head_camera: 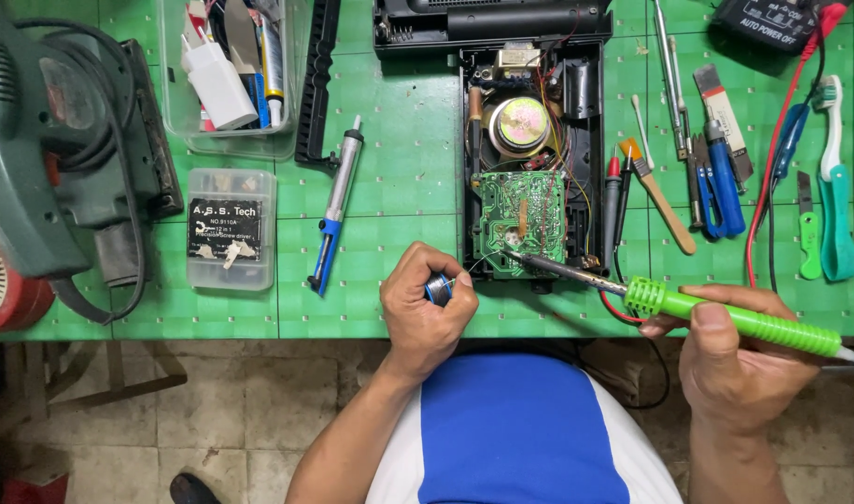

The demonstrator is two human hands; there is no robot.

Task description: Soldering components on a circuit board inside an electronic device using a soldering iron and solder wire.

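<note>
My right hand [740, 350] grips a bright green soldering iron [744, 320]; its metal tip touches the lower edge of a green circuit board [522, 217]. The board sits inside an opened black device case [532, 154] with a round speaker [519, 124] above it. My left hand [425, 303] is closed around a small spool of solder wire [438, 289], and a thin strand runs from it toward the iron's tip. Both hands hover at the near edge of the green cutting mat [399, 168].
A blue and silver desoldering pump [336, 207] lies left of the case. Two clear plastic boxes [231, 229] and a dark green power tool [63, 149] fill the left side. A brush, screwdrivers, a toothbrush [833, 177], red leads and a black meter [772, 23] lie at the right.
</note>
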